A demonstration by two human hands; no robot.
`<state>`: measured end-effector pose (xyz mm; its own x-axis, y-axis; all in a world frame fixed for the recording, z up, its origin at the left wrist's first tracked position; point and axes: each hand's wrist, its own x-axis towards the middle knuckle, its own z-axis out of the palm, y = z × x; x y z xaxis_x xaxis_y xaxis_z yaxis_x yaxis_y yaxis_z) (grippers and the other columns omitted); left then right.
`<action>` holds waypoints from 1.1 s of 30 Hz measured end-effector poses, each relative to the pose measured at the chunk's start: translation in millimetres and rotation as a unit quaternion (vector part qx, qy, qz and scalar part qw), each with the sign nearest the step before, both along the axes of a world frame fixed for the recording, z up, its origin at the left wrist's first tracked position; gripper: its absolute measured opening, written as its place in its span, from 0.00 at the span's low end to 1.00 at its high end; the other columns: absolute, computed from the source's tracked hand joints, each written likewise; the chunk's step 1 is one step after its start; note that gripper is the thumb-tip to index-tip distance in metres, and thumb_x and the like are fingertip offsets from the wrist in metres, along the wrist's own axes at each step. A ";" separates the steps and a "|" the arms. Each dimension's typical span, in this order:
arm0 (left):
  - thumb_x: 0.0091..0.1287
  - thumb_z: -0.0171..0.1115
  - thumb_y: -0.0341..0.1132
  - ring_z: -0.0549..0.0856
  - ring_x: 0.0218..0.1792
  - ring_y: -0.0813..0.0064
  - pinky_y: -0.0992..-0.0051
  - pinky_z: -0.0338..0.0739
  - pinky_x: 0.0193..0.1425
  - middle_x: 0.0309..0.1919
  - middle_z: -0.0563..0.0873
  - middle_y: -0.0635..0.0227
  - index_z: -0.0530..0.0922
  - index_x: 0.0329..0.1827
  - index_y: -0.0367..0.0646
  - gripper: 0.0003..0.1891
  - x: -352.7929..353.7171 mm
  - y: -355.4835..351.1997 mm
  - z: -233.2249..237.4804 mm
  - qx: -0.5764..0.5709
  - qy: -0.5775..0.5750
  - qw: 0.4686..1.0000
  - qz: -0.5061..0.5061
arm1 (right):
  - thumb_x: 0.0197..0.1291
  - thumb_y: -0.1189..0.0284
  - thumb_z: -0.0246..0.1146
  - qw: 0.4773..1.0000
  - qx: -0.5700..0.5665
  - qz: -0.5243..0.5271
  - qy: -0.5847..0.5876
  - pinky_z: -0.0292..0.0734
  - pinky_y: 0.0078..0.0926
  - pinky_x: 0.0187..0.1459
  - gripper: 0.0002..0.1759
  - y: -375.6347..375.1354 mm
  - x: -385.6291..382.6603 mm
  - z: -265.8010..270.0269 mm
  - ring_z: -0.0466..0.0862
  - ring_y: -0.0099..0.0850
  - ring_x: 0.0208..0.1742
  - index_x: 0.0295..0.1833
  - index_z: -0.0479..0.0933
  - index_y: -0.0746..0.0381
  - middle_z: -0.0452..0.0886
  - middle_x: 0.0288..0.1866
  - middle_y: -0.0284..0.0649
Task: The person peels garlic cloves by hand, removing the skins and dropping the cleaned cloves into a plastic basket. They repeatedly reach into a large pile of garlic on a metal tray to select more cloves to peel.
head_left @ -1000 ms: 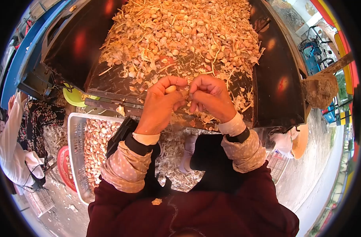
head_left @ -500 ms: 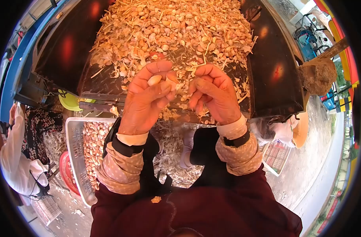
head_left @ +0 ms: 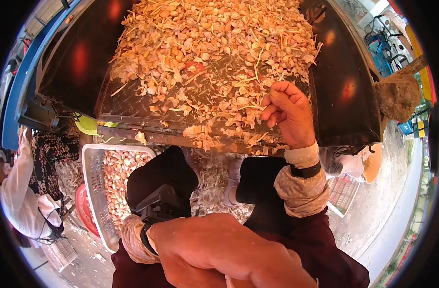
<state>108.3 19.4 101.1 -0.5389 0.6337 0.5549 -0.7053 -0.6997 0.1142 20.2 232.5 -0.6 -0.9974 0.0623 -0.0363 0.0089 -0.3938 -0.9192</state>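
Note:
A heap of loose garlic cloves (head_left: 219, 33) with dry skins and stalks covers the dark metal table (head_left: 147, 103). My right hand (head_left: 289, 113) is above the table's near right part, its thumb and fingertips pinched together over the skins; anything between them is too small to make out. My left hand (head_left: 224, 254) is low and very near the camera, in front of my chest, back of the hand up and fingers curled. Its fingertips are hidden, so what it holds does not show.
At my left, a white basket (head_left: 92, 168) holds garlic cloves beside a red basin (head_left: 82, 206). A person in a white sleeve (head_left: 18, 182) sits at far left. A green bowl (head_left: 86, 124) is under the table's left edge. Another crate (head_left: 342, 192) stands at right.
My left hand, which held a clove above the table, has come down and back towards my body. My right hand has moved to the right, away from where the two hands were together.

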 end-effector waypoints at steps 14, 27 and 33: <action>0.59 0.67 0.22 0.82 0.26 0.65 0.78 0.77 0.21 0.34 0.83 0.41 0.78 0.44 0.33 0.11 -40.5 -10.9 -16.5 -0.117 0.071 0.986 0.094 | 0.66 0.71 0.62 0.944 0.319 -0.078 0.027 0.73 0.12 0.22 0.11 34.2 -107.3 -33.1 0.85 0.22 0.28 0.47 0.77 0.69 0.83 0.31 0.38; 0.69 0.58 0.27 0.74 0.28 0.76 0.85 0.65 0.15 0.32 0.77 0.63 0.75 0.51 0.36 0.10 -116.0 -28.9 -95.7 -0.333 -0.260 0.889 0.174 | 0.45 0.73 0.64 0.632 0.772 0.022 0.069 0.79 0.44 0.38 0.08 38.7 -174.3 -67.5 0.84 0.50 0.35 0.31 0.82 0.65 0.83 0.30 0.53; 0.66 0.59 0.23 0.78 0.34 0.72 0.86 0.71 0.22 0.38 0.80 0.60 0.74 0.55 0.36 0.14 -123.4 -17.6 -103.2 -0.371 -0.262 0.870 0.193 | 0.54 0.69 0.64 0.910 0.412 0.000 -0.040 0.81 0.39 0.32 0.09 51.6 -139.0 -54.5 0.86 0.41 0.29 0.39 0.82 0.61 0.87 0.32 0.43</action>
